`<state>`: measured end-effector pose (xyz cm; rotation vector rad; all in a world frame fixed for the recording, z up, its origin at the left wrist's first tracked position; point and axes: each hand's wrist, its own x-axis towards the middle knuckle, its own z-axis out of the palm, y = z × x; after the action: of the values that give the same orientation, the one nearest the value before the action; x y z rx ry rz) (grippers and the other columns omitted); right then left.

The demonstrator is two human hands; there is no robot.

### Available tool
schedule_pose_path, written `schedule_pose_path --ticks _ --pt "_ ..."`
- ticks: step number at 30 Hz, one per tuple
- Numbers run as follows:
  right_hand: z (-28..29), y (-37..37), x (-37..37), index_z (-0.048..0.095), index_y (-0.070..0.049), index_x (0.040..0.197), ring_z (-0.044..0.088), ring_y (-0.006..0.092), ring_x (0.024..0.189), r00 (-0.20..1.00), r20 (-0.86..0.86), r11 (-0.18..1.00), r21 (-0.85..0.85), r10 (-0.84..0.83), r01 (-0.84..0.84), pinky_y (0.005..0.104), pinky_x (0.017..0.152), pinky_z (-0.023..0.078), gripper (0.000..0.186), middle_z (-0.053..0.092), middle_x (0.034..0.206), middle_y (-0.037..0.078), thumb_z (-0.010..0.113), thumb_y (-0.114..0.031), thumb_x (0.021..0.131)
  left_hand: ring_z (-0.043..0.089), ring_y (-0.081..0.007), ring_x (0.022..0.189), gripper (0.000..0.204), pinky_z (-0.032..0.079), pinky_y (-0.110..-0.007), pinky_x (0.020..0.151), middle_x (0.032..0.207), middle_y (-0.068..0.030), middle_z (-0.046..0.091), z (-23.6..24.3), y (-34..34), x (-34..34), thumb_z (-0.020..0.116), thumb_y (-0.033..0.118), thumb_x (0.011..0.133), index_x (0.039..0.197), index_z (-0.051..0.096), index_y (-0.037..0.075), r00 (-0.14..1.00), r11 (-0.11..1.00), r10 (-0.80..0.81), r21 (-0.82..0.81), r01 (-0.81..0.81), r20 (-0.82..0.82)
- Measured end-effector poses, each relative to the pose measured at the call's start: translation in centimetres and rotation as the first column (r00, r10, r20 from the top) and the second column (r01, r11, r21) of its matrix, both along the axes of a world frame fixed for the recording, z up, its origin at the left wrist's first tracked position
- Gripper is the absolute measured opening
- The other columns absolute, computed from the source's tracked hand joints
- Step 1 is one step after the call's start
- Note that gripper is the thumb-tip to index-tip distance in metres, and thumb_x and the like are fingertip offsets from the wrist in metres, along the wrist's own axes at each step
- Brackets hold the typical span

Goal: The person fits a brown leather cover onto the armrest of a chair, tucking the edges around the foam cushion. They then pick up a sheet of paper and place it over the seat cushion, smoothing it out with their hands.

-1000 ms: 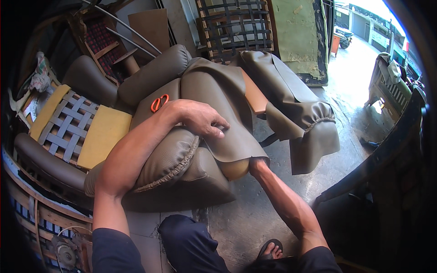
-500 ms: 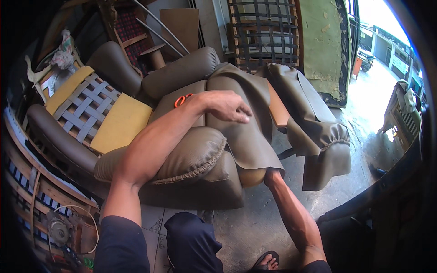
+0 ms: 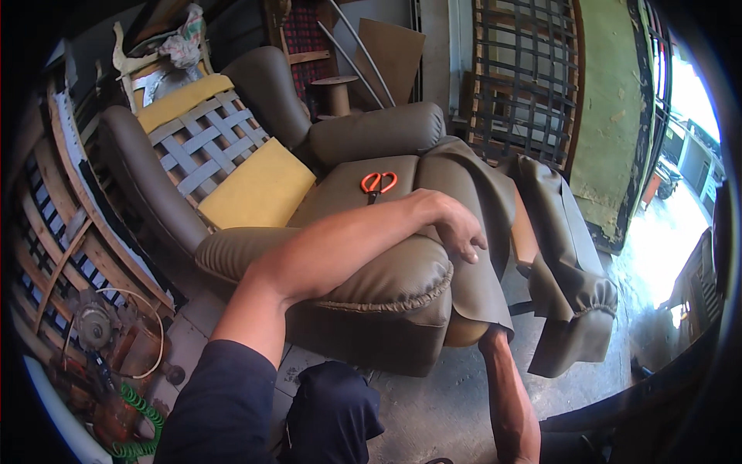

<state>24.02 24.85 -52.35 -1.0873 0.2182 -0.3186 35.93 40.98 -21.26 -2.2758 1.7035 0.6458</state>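
A brown recliner chair covered in leather-like material (image 3: 363, 340) stands in front of me, its footrest end to the right. My left arm reaches across the padded armrest (image 3: 386, 271). My left hand (image 3: 460, 228) hangs palm down over the loose brown cover (image 3: 471, 282) at the seat's front, fingers loosely bent and apart, holding nothing visible. My right hand (image 3: 496, 336) goes under the near edge of that cover, beside yellowish foam (image 3: 464, 331); its fingers are hidden. Orange-handled scissors (image 3: 379, 184) lie on the seat, partly behind my left forearm.
The backrest shows woven grey webbing (image 3: 209, 143) and a yellow foam sheet (image 3: 259, 184). A gathered brown cover (image 3: 576, 271) drapes over the footrest at right. Behind stand a webbed frame (image 3: 525, 85) and a green panel (image 3: 610, 116). A green coiled hose (image 3: 139, 421) lies lower left.
The view has swung left, so the chair sits farther right and lower. The scissors show more fully. My left hand has come slightly nearer; my right hand remains under the cover edge.
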Motion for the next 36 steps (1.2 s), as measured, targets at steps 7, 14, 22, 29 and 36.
schedule_pose_path --ticks 7,14,22,29,36 --pt "-0.5 -1.1 -0.8 0.043 0.001 0.151 0.054 0.0274 0.133 0.999 -0.001 0.999 -0.008 0.048 -0.048 0.0398 0.111 0.044 0.061 0.053 0.148 0.017 0.051 -0.040 0.107 0.050 -0.0360 0.140 0.065 0.040 -0.047 0.116 0.150 -0.0173 0.055 -0.2 -0.5 -0.8 0.059 0.048 0.100 0.154 0.049 0.012 0.997 0.995 -0.072 0.076 0.071 0.017" --pt "-1.1 -0.3 -0.2 0.046 0.001 0.150 0.054 0.0262 0.133 0.999 -0.045 0.999 -0.040 0.024 -0.026 0.0388 0.110 0.044 0.061 0.055 0.146 0.016 0.052 -0.041 0.107 0.054 -0.0359 0.136 0.060 0.042 -0.045 0.115 0.147 -0.0166 0.059 -0.5 -0.1 0.1 0.059 0.046 0.100 0.150 0.053 0.012 0.997 0.995 -0.082 0.052 0.081 0.014" --pt "-0.5 -0.3 -0.9 0.051 0.001 0.145 0.057 0.0248 0.128 0.992 -0.095 0.995 0.034 -0.087 0.091 0.0375 0.107 0.046 0.057 0.061 0.140 0.015 0.055 -0.041 0.106 0.068 -0.0346 0.116 0.044 0.052 -0.044 0.102 0.120 -0.0167 0.074 2.6 2.6 12.3 0.058 0.039 0.096 0.125 0.072 0.009 0.886 0.845 0.404 -0.464 -0.266 0.228" --pt "-2.4 0.1 -0.9 0.054 0.000 0.144 0.059 0.0245 0.125 0.991 -0.093 0.984 -0.154 -0.100 0.085 0.0374 0.104 0.047 0.055 0.063 0.138 0.015 0.054 -0.039 0.105 0.071 -0.0325 0.111 0.034 0.058 -0.050 0.091 0.115 -0.0174 0.074 -7.8 11.0 19.6 0.068 0.029 0.083 0.108 0.077 0.008 0.385 0.446 0.890 -0.290 -0.847 0.244" --pt "0.7 0.3 -2.6 0.056 -0.001 0.142 0.062 0.0252 0.121 0.967 -0.173 0.929 -0.351 -0.186 0.116 0.0371 0.101 0.049 0.051 0.065 0.135 0.016 0.052 -0.037 0.106 0.071 -0.0225 0.060 0.022 0.059 -0.042 0.055 0.073 -0.0110 0.071 -8.7 10.3 18.4 0.054 0.019 0.094 0.087 0.068 0.004 0.182 0.189 0.982 -0.235 -0.953 0.052"
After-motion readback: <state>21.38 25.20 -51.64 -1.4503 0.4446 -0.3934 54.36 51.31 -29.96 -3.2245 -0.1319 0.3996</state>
